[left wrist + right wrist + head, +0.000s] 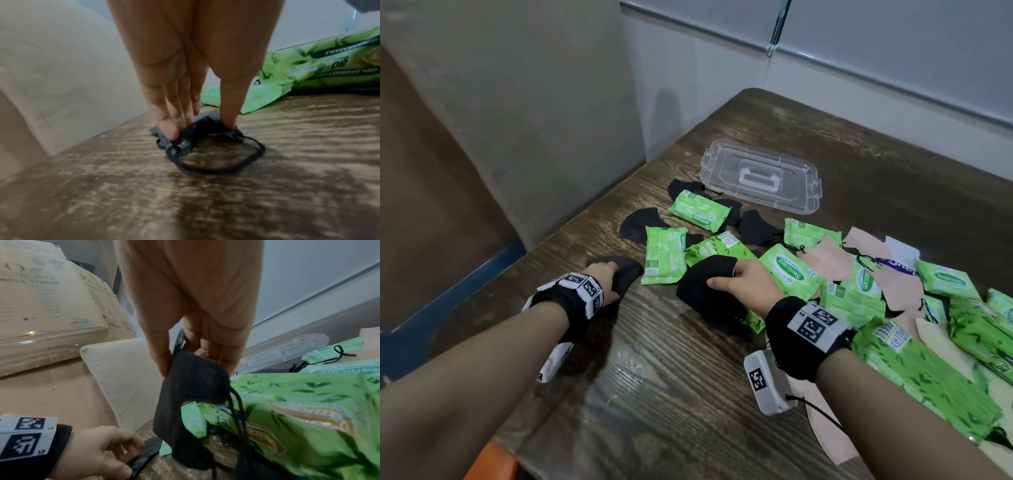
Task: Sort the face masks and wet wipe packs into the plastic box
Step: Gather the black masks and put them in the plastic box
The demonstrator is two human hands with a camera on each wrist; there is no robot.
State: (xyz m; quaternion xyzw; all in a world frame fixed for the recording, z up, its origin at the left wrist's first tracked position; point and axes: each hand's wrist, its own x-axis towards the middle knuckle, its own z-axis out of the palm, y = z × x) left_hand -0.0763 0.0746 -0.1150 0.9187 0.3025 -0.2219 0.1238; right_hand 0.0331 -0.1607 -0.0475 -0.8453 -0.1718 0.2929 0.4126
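Observation:
My left hand [613, 272] [200, 128] pinches a black face mask [628, 272] [183, 147] that lies on the wooden table [654, 377]; its ear loop [246, 164] trails flat on the wood. My right hand [727, 277] [195, 360] grips a bunch of black masks [705, 291] [191, 386] lifted over a green wet wipe pack [717, 250]. A clear plastic lid with a handle [760, 178] lies at the far side. No box body shows in any view.
Several green wipe packs [859, 291], black masks [640, 222] and pink masks [828, 257] are strewn across the middle and right of the table. The table's left edge [544, 240] runs close to my left hand. A cardboard carton [51, 301] stands off to the left.

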